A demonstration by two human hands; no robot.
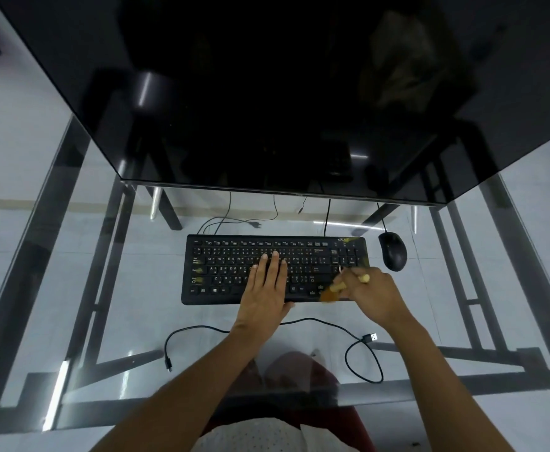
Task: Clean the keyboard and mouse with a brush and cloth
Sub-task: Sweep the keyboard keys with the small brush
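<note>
The keyboard (231, 272) lies at the centre of the frame on a glass desk (143, 321), its long axis running left to right and tilted very slightly, its key rows facing the person. White legends on the keys show letters such as W, E, A, S, D; a small logo at its upper right corner is too blurred to read. The left hand (265, 288) rests flat on the middle keys, fingers straight and close together, pointing up the frame. The right hand (369, 296) curls its fingers round a brush (348, 283) over the keyboard's lower right end; the pale handle points up and right, and the bristles, blurred, point down and left onto the keys. The mouse (392, 251) sits just right of the keyboard, its long axis pointing up the frame, its cable leading under the monitor (267, 93). A loose cable (361, 357) with a USB plug lies below the keyboard.
</note>
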